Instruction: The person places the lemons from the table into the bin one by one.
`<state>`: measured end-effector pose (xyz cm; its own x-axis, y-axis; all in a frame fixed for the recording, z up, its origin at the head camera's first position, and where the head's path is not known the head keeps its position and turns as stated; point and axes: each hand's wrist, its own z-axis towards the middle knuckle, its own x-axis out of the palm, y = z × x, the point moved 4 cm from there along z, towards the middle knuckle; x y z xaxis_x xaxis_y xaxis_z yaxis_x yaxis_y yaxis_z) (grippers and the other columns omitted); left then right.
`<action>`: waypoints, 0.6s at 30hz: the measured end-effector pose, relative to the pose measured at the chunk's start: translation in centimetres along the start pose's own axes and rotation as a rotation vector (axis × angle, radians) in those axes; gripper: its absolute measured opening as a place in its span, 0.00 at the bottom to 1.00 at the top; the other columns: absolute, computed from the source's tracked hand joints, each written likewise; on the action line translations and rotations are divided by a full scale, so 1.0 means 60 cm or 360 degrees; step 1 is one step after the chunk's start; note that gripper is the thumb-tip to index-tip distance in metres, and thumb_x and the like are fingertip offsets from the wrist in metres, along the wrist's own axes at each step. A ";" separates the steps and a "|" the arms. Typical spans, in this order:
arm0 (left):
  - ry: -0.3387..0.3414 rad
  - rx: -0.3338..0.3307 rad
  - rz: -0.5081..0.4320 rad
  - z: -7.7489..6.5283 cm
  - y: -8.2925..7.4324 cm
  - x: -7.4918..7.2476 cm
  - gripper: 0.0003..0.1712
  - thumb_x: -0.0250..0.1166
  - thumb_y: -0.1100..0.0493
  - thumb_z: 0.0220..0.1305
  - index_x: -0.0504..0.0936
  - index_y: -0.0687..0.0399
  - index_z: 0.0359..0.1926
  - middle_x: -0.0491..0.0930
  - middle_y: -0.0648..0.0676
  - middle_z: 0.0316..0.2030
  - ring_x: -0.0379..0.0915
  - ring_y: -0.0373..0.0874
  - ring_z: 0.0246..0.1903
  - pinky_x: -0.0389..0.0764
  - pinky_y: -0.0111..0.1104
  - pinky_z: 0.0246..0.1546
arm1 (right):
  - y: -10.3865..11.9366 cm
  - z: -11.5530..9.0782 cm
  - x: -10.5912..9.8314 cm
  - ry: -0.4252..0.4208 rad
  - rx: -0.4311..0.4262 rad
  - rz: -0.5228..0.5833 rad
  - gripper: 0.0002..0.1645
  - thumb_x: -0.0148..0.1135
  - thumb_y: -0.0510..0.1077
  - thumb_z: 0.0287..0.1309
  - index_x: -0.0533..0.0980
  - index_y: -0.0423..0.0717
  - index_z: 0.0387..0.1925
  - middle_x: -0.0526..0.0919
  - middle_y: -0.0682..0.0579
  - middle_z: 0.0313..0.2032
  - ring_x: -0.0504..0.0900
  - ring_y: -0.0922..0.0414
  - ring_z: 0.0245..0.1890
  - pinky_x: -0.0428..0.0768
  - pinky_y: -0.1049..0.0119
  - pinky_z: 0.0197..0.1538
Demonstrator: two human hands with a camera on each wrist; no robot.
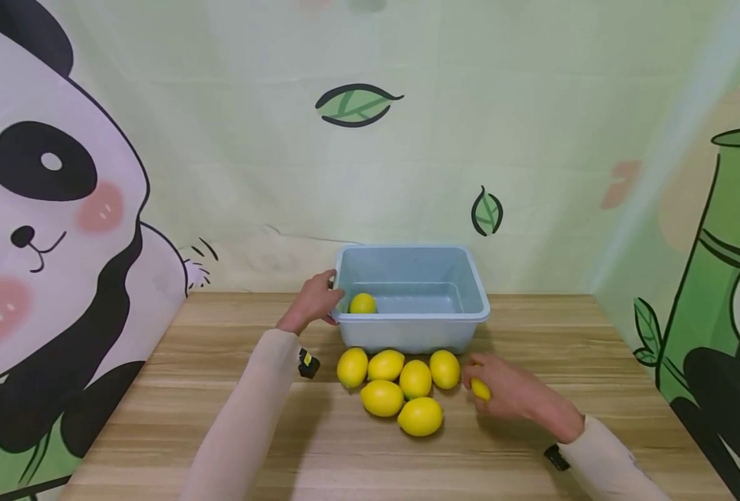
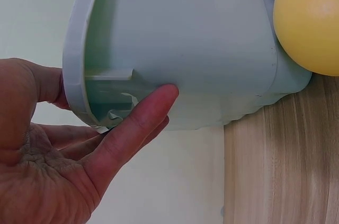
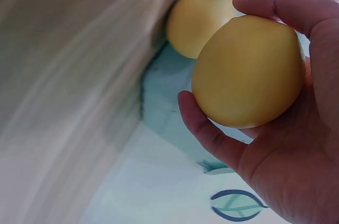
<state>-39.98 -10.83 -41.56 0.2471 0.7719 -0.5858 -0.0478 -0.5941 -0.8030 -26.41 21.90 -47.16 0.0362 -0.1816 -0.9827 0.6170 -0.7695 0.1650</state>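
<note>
A light blue plastic basin [image 1: 407, 334] stands at the back of the table, with one lemon [image 1: 363, 304] inside near its left end. My left hand [image 1: 312, 302] grips the basin's left rim; the left wrist view shows that hand [image 2: 69, 144] with digits on both sides of the rim [image 2: 77, 38]. To the right of the basin's front, my right hand [image 1: 507, 390] holds a lemon [image 3: 249, 70] between thumb and fingers. Several other lemons [image 1: 415, 379] lie grouped on the table just before the basin, left of my right hand.
The wooden table [image 1: 232, 390] runs back to a pale green cloth backdrop [image 1: 250, 139] printed with pandas, leaves and bamboo. Small black wrist devices, one on the left wrist [image 1: 308, 364] and one on the right wrist [image 1: 556, 458], hang below the sleeves.
</note>
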 end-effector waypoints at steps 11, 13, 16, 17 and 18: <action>-0.0006 -0.0002 0.0004 -0.001 -0.002 0.001 0.34 0.52 0.58 0.70 0.56 0.58 0.74 0.68 0.67 0.64 0.78 0.61 0.51 0.87 0.36 0.28 | 0.023 0.000 -0.047 -0.0113 -0.0035 -0.0005 0.11 0.68 0.41 0.47 0.77 0.59 0.33 0.78 0.55 0.47 0.77 0.53 0.48 0.82 0.54 0.49; -0.0008 -0.0003 -0.0003 0.000 -0.001 0.001 0.34 0.52 0.57 0.70 0.56 0.57 0.74 0.69 0.67 0.64 0.78 0.61 0.51 0.88 0.37 0.29 | 0.025 0.000 -0.053 -0.0124 -0.0033 -0.0009 0.11 0.68 0.42 0.47 0.78 0.58 0.34 0.78 0.53 0.48 0.77 0.52 0.49 0.82 0.53 0.50; -0.0007 0.0009 -0.0013 0.002 0.000 0.001 0.33 0.51 0.58 0.70 0.57 0.58 0.74 0.70 0.68 0.63 0.78 0.62 0.49 0.88 0.39 0.29 | 0.030 0.001 -0.065 -0.0158 -0.0053 -0.0033 0.11 0.69 0.42 0.48 0.78 0.56 0.35 0.78 0.52 0.48 0.77 0.52 0.48 0.82 0.53 0.49; -0.0005 0.0014 -0.0017 0.002 0.001 0.001 0.34 0.51 0.58 0.69 0.57 0.58 0.74 0.70 0.68 0.63 0.79 0.62 0.49 0.88 0.39 0.29 | 0.031 0.002 -0.070 -0.0169 -0.0060 -0.0041 0.11 0.69 0.42 0.48 0.78 0.56 0.35 0.78 0.52 0.48 0.77 0.52 0.48 0.82 0.53 0.49; -0.0003 0.0018 -0.0021 0.002 0.001 0.000 0.33 0.51 0.59 0.69 0.57 0.58 0.74 0.70 0.69 0.63 0.79 0.62 0.49 0.88 0.38 0.28 | 0.032 0.004 -0.075 -0.0181 -0.0067 -0.0054 0.11 0.69 0.43 0.48 0.78 0.57 0.35 0.78 0.53 0.48 0.77 0.53 0.47 0.82 0.54 0.48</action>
<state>-40.10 -10.83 -41.62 0.2461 0.7799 -0.5754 -0.0557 -0.5813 -0.8118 -25.54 21.08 -42.39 -0.0732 -0.2262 -0.9713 0.6489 -0.7504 0.1258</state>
